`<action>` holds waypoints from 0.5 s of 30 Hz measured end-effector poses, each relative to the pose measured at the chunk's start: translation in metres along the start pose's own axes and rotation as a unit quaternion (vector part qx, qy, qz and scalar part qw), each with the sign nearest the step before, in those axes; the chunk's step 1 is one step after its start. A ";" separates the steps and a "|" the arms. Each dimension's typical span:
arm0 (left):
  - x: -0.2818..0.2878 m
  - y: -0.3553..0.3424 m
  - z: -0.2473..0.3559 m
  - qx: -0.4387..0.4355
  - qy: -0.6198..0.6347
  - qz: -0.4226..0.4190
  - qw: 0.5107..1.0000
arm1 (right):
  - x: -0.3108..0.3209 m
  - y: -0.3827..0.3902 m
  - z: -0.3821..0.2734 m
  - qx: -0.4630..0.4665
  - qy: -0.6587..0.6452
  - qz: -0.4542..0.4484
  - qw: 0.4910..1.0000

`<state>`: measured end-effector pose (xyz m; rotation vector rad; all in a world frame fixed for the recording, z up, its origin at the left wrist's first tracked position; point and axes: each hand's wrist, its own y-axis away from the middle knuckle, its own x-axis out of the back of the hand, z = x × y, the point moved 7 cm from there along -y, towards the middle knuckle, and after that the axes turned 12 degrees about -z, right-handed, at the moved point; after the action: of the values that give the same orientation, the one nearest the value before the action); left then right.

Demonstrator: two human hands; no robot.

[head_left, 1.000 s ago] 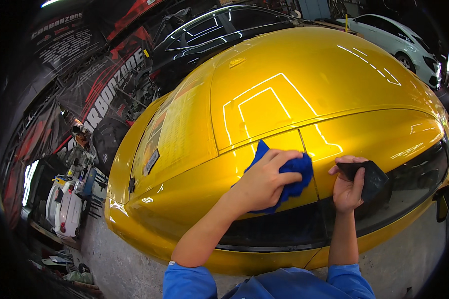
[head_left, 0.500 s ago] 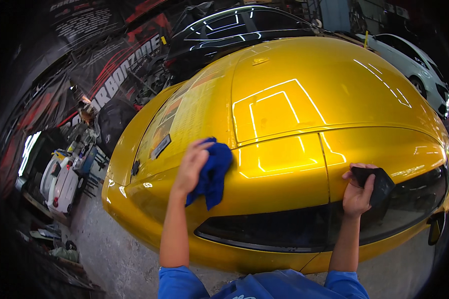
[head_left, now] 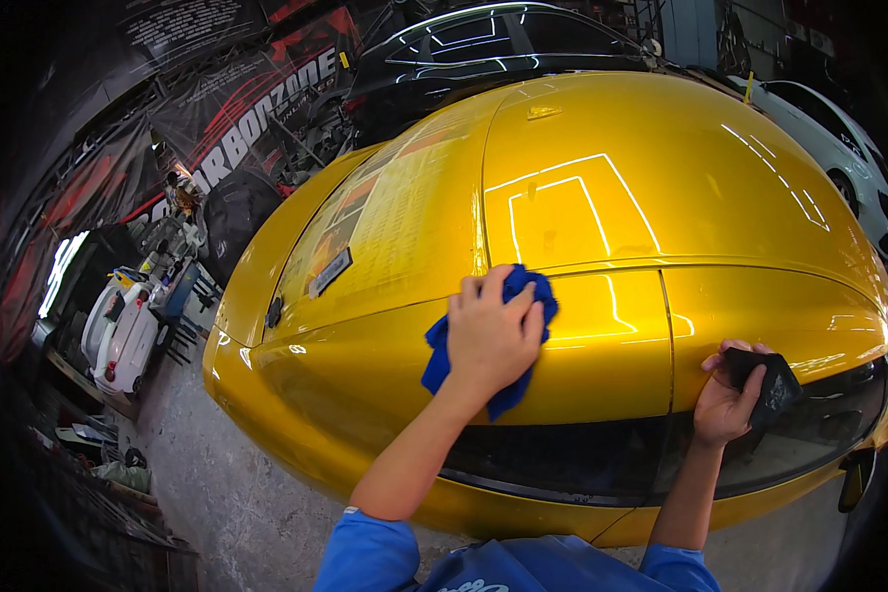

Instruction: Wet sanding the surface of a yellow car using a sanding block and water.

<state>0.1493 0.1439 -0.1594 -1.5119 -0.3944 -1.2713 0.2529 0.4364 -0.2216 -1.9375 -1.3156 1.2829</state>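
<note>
A glossy yellow car (head_left: 720,207) fills the middle of the head view. My left hand (head_left: 491,340) is closed on a crumpled blue cloth (head_left: 444,357), pressed to the yellow panel just above the dark side window (head_left: 582,462). Fingertips curl over the cloth's top edge. Further right, my right hand (head_left: 725,409) grips a black angular piece (head_left: 777,391), perhaps a pad or block; its exact kind is unclear. That hand is beside the roof edge over the side glass. On the sloping rear glass (head_left: 419,212) lies a small grey rectangular piece (head_left: 330,272).
Behind the yellow car stands a black car (head_left: 503,44), and a white car (head_left: 809,128) is at far right. A side mirror (head_left: 855,479) juts out at lower right. Concrete floor (head_left: 207,464) and cluttered white car parts (head_left: 128,331) lie left, below a printed banner (head_left: 237,128).
My left hand has moved right along the yellow panel with the blue cloth. My right hand still holds the black piece, a little lower and further right in the view, which has shifted slightly.
</note>
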 end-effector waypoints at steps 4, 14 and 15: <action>-0.013 -0.026 0.044 -0.029 0.017 -0.028 0.999 | 0.004 0.001 0.004 -0.015 -0.012 0.003 1.000; -0.027 -0.039 0.116 -0.096 0.122 0.026 0.987 | 0.034 0.006 0.005 -0.052 0.007 0.012 0.999; -0.026 -0.038 0.109 -0.093 0.147 0.012 0.985 | 0.033 0.005 0.005 -0.051 0.006 0.010 0.999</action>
<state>0.1643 0.2604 -0.1478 -1.4473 -0.0650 -1.5197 0.2541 0.4631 -0.2422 -2.0277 -1.3840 1.2339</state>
